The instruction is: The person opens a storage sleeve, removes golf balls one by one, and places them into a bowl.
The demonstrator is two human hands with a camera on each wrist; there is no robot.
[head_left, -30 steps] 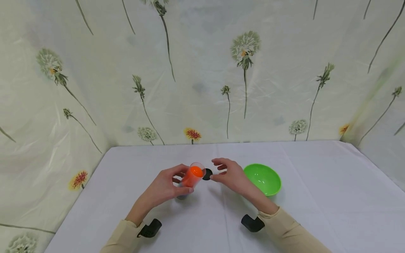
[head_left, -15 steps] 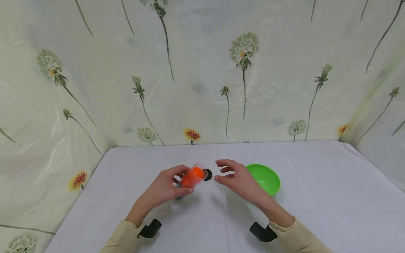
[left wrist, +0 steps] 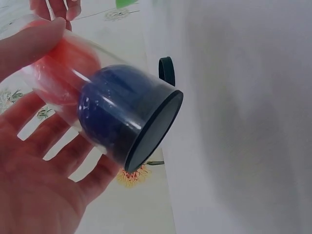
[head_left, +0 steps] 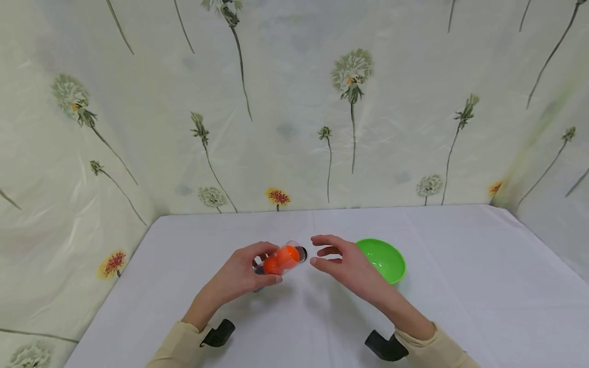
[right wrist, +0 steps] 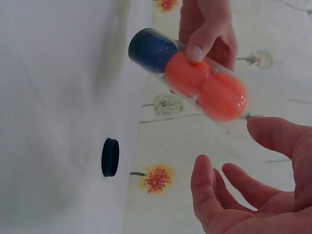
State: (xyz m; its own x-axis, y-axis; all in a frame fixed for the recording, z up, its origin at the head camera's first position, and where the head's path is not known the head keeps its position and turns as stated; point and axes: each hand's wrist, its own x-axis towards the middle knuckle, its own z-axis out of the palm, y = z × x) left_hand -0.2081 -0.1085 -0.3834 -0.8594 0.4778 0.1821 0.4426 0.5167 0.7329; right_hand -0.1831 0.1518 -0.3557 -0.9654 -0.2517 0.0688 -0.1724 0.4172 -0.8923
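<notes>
Right now the left hand [head_left: 244,268] grips a clear tube [left wrist: 151,100] tilted above the white tablecloth [head_left: 460,286], with a blue ball [left wrist: 109,102] at its base and two orange balls [right wrist: 224,96] beyond. Near its mouth, the right hand [head_left: 342,260] hangs with fingers parted, close to a green bowl [head_left: 390,254]. A black cap [right wrist: 110,157] lies on the cloth.

Orange balls [right wrist: 223,100] and a navy ball [left wrist: 114,100] are showing through a clear tube [left wrist: 153,93]; the bowl [head_left: 391,259] is gleaming lime-green; the cap [right wrist: 110,157] is looking black, perhaps dark green; dandelions [head_left: 353,71] are patterning the pale backdrop [head_left: 276,97].
</notes>
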